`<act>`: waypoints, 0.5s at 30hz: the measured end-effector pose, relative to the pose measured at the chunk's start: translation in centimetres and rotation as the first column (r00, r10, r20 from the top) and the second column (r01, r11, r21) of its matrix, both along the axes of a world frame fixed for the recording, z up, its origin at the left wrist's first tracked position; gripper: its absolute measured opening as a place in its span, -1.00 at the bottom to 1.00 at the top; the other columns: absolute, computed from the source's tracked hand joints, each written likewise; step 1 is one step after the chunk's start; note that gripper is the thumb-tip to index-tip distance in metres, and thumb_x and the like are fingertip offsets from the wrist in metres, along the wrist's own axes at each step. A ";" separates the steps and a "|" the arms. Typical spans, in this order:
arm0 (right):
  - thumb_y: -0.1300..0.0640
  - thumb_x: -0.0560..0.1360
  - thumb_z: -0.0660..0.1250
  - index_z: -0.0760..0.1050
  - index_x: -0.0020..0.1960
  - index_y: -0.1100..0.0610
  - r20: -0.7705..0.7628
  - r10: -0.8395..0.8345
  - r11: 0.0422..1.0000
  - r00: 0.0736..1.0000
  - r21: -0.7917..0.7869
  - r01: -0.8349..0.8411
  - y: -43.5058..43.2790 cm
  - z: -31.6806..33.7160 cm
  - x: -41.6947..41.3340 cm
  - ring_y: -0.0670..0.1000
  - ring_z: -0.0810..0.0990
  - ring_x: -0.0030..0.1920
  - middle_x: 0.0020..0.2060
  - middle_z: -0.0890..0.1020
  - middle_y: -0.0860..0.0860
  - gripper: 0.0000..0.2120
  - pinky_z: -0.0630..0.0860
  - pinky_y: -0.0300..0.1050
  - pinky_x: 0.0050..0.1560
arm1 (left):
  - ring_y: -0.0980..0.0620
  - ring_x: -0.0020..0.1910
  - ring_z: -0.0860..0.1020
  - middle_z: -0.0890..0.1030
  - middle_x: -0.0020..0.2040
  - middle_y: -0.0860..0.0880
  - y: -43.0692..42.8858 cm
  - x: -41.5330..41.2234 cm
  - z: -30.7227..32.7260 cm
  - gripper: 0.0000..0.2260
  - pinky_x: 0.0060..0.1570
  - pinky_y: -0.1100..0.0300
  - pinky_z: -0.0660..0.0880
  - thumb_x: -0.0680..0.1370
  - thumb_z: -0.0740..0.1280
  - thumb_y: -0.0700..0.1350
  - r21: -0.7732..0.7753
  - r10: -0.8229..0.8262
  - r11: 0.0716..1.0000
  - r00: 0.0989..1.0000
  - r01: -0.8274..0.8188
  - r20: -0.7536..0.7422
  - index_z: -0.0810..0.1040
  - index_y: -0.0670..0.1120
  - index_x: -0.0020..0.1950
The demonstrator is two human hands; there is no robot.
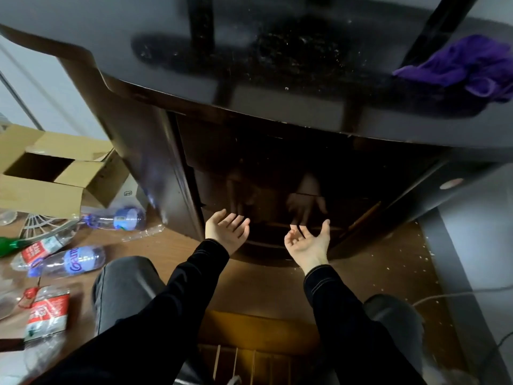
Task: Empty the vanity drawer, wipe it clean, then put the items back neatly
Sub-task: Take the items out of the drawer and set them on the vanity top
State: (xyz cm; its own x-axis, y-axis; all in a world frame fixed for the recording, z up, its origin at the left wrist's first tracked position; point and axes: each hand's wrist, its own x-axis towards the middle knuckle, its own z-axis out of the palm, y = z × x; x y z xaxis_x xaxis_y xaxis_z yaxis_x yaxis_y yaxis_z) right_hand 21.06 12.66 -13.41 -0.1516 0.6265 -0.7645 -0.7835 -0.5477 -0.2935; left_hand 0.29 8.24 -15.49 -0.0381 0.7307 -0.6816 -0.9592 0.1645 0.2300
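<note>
A dark glossy vanity (249, 79) fills the top of the view, its top dusty. Below the top's edge are the dark curved drawer fronts (266, 173), closed as far as I can tell. My left hand (226, 232) and my right hand (308, 243) are held palm-up in front of the lower drawer front, fingers relaxed and holding nothing. Their reflections show faintly in the glossy front. A crumpled purple cloth (466, 68) lies on the vanity top at the right. What the drawers hold is hidden.
An open cardboard box (55, 168) stands on the wooden floor at the left, with several plastic bottles (66, 262) and a white fan grille (41, 226) around it. My knees flank a wooden stool (249, 351). A grey wall (477, 245) and a cable (458, 294) lie to the right.
</note>
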 end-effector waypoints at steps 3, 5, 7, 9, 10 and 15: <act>-0.46 0.44 0.31 0.25 0.56 0.19 0.063 0.010 1.000 0.998 0.008 -0.011 -1.3 -0.4 0.1 0.00 0.46 -0.18 0.32 0.47 0.17 -0.05 0.45 -0.12 -0.03 | -0.17 0.12 0.55 0.40 0.45 -0.22 -1.1 0.1 0.2 -0.48 -0.03 0.03 0.49 0.60 0.25 -0.02 -0.033 -0.036 0.999 0.999 0.035 -0.033 0.28 -0.19 0.52; -0.47 0.43 0.32 0.24 0.56 0.17 0.074 0.024 1.000 0.997 0.000 -0.024 -3.1 -0.9 0.6 0.00 0.43 -0.22 0.33 0.47 0.16 -0.04 0.43 -0.12 -0.03 | -0.15 0.07 0.56 0.45 0.35 -0.22 -2.6 0.5 0.2 -0.46 -0.07 0.07 0.49 0.60 0.27 -0.02 -0.067 -0.061 0.996 0.996 0.057 -0.070 0.26 -0.19 0.52; -0.46 0.44 0.31 0.25 0.56 0.16 0.072 0.054 0.998 0.996 -0.013 -0.053 -5.3 -1.4 1.6 0.00 0.43 -0.24 0.35 0.48 0.18 -0.06 0.42 -0.11 -0.07 | -0.12 0.02 0.56 0.49 0.29 -0.20 -4.6 0.7 0.1 -0.47 -0.09 0.09 0.47 0.59 0.27 0.00 -0.104 -0.108 0.990 0.989 0.097 -0.105 0.29 -0.20 0.50; -0.43 0.45 0.32 0.28 0.53 0.16 0.049 0.079 0.996 0.996 -0.035 -0.078 -7.6 -1.9 2.9 0.01 0.45 -0.24 0.34 0.50 0.20 -0.11 0.43 -0.11 -0.12 | -0.14 0.04 0.56 0.48 0.32 -0.21 -7.0 0.6 0.0 -0.50 -0.10 0.06 0.47 0.58 0.27 0.04 -0.133 -0.146 0.982 0.983 0.131 -0.108 0.34 -0.22 0.43; -0.41 0.46 0.34 0.30 0.51 0.17 0.035 0.087 0.995 0.996 -0.048 -0.086 -8.7 -2.1 3.6 0.02 0.47 -0.22 0.33 0.52 0.21 -0.13 0.43 -0.10 -0.13 | -0.17 0.06 0.57 0.48 0.34 -0.23 -8.2 0.5 0.0 -0.53 -0.11 0.04 0.48 0.58 0.27 0.06 -0.143 -0.161 0.979 0.982 0.146 -0.098 0.38 -0.24 0.36; -0.30 0.54 0.29 0.37 0.46 0.23 0.041 0.174 0.981 0.984 -0.091 -0.170 -13.5 -1.6 5.8 0.13 0.57 0.17 0.27 0.59 0.21 -0.27 0.48 -0.04 0.02 | -0.27 0.14 0.63 0.55 0.30 -0.23 -14.2 -0.3 1.8 -0.48 0.06 -0.11 0.53 0.58 0.28 0.19 -0.159 -0.305 0.946 0.940 0.281 -0.155 0.39 -0.18 0.34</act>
